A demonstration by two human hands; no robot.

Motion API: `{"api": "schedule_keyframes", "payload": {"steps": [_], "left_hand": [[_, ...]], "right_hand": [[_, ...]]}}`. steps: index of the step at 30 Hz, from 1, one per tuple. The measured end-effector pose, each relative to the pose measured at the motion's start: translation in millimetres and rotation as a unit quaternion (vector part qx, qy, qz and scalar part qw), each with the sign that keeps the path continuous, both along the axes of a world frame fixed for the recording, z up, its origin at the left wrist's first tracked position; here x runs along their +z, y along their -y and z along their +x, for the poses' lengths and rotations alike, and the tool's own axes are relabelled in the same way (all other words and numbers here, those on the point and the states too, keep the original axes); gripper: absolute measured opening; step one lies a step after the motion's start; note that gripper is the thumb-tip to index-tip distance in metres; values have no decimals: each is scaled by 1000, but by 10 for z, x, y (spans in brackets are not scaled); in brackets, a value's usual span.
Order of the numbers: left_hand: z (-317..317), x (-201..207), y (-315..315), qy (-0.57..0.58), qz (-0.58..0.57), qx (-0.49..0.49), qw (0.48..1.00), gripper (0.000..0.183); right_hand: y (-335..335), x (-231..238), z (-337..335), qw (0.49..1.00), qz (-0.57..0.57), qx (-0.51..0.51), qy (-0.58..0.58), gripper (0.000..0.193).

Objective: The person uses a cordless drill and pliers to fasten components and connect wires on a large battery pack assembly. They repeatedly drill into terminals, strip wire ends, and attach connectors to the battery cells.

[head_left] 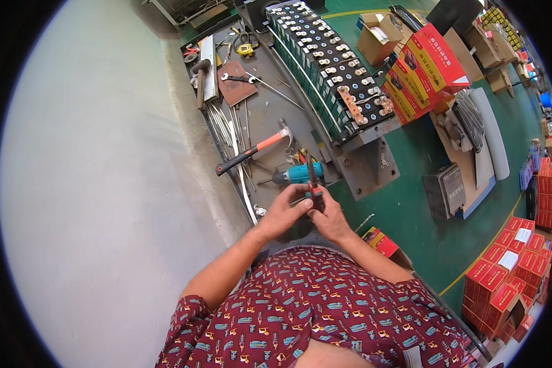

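In front of my body, my two hands meet around a pair of pliers [317,195] with red and black handles, its dark jaws pointing away from me. My right hand [331,219] is closed round the handles. From the other side, the curled fingers and thumb of my left hand [283,213] press against the same handles. Just beyond the hands lies a teal power drill [296,174]. A claw hammer [254,147] with an orange and black handle rests to the left of it on the grey work surface [270,116].
A long bank of battery cells [325,61] with copper bars stands beyond the tools. Wrenches [238,78], rods and a wooden-handled hammer [200,80] lie at the far left, along a pale wall [104,184]. Red and yellow cartons [420,73] and a grey battery [446,191] are at the right.
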State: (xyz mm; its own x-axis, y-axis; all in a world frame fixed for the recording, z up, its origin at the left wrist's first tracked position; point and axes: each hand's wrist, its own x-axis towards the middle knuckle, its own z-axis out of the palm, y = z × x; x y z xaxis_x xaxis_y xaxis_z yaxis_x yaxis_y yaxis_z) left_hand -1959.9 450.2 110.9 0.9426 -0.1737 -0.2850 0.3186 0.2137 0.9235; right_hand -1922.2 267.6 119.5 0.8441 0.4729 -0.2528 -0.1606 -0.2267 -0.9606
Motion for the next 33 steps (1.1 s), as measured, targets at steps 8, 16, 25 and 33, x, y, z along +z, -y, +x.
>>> {"api": "schedule_keyframes", "payload": {"steps": [8, 16, 25, 33], "left_hand": [[-11, -1254, -240, -230, 243, 34, 942, 39], [318, -1963, 630, -319, 288, 171, 887, 70], [447, -1763, 788, -383, 235, 263, 854, 54], [170, -299, -396, -162, 97, -21, 982, 75]], "right_hand": [[597, -141, -387, 966, 37, -178, -181, 43], [101, 237, -973, 909, 105, -319, -248, 48], [-227, 611, -1471, 881, 163, -376, -238, 51], [-141, 462, -1016, 885, 254, -322, -221, 52]]}}
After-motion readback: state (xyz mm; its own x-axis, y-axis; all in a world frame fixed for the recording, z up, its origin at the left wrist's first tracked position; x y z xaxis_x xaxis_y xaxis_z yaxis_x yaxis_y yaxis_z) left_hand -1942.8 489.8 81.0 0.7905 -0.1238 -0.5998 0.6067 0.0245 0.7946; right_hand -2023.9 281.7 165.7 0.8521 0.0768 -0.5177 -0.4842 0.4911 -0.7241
